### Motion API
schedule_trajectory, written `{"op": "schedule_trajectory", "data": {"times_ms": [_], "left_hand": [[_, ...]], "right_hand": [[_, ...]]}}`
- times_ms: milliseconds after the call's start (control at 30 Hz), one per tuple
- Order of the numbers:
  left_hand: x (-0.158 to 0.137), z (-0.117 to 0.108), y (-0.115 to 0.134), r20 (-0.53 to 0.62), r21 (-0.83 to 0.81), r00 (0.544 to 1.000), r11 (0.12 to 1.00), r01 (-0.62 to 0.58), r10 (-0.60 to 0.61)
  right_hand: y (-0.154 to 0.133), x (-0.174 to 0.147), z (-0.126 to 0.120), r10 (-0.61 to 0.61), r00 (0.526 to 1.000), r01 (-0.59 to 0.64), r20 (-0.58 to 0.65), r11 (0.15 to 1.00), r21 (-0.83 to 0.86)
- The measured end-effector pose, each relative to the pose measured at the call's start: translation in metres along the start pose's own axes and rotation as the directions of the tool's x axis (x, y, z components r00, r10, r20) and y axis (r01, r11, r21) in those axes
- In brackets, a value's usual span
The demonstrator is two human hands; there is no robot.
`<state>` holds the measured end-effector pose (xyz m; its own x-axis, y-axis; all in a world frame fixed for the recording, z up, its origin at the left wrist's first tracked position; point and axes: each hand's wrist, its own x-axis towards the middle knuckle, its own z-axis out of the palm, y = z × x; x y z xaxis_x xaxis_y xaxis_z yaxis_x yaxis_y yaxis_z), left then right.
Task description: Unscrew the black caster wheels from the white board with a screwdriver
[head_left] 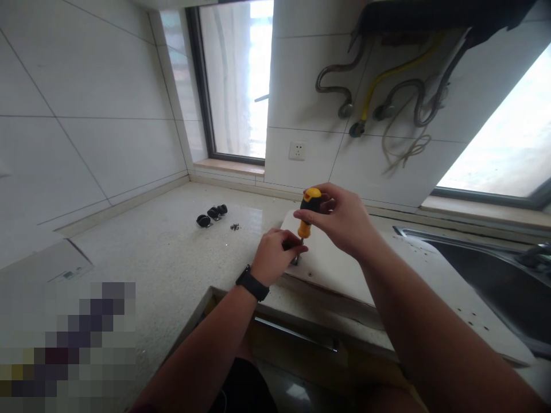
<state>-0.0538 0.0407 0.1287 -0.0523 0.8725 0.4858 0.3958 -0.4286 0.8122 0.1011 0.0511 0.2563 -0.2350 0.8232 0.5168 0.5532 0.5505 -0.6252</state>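
My right hand (338,215) grips the handle of a yellow and black screwdriver (311,199), held nearly upright with its tip down. My left hand (275,255), with a black watch on the wrist, is closed low beside the screwdriver's shaft. What its fingers pinch is mostly hidden; a small dark metal part shows just under them. Both hands are over the near left corner of a white board (340,261), which lies flat on the counter. A screw hole shows in the board close to my left fingertips.
Black caster wheels (214,212) and a small pile of screws (235,227) lie on the speckled counter (181,252) to the left. A steel sink (486,281) is at the right, partly under the board. Hoses hang on the wall behind. An ajar drawer (297,334) is below the counter edge.
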Motion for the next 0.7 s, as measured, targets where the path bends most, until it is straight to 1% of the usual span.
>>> {"op": "schedule_trajectory", "data": {"times_ms": [133,233,367,433,467,500,567,633,700], "left_hand": [[0.0,-0.001,0.001,0.021,-0.021,1.0,1.0,0.0,0.0],[0.002,-0.005,0.003,0.074,-0.054,0.997,0.998,-0.032,0.036],[0.005,-0.009,0.004,0.189,-0.131,0.978,0.989,-0.062,0.087],[0.007,-0.009,0.004,0.204,-0.169,0.976,0.985,-0.044,0.078],[0.007,-0.008,0.003,0.197,-0.18,0.978,0.983,-0.032,0.068],[0.008,-0.006,0.003,0.186,-0.184,0.981,0.983,-0.022,0.057],[0.008,-0.004,0.003,0.163,-0.176,0.986,0.984,-0.011,0.04],[0.008,-0.002,0.003,0.139,-0.156,0.99,0.988,-0.01,0.032],[0.007,-0.001,0.003,0.11,-0.14,0.994,0.99,-0.008,0.023]], "right_hand": [[0.002,0.002,-0.006,0.022,0.999,-0.025,0.047,0.997,0.073],[0.006,0.003,-0.009,0.002,0.996,-0.016,0.088,0.986,0.167],[0.013,0.004,-0.007,-0.058,0.981,-0.018,0.183,0.92,0.391],[0.014,0.004,-0.005,-0.078,0.977,-0.016,0.199,0.903,0.43],[0.014,0.004,-0.004,-0.077,0.98,-0.004,0.185,0.915,0.402],[0.013,0.004,-0.003,-0.072,0.985,0.013,0.159,0.94,0.34],[0.011,0.005,-0.002,-0.05,0.995,0.035,0.091,0.986,0.165],[0.009,0.005,-0.002,-0.011,0.998,0.009,0.057,0.999,0.035],[0.008,0.005,-0.003,0.03,0.998,-0.031,0.055,0.999,0.018]]}}
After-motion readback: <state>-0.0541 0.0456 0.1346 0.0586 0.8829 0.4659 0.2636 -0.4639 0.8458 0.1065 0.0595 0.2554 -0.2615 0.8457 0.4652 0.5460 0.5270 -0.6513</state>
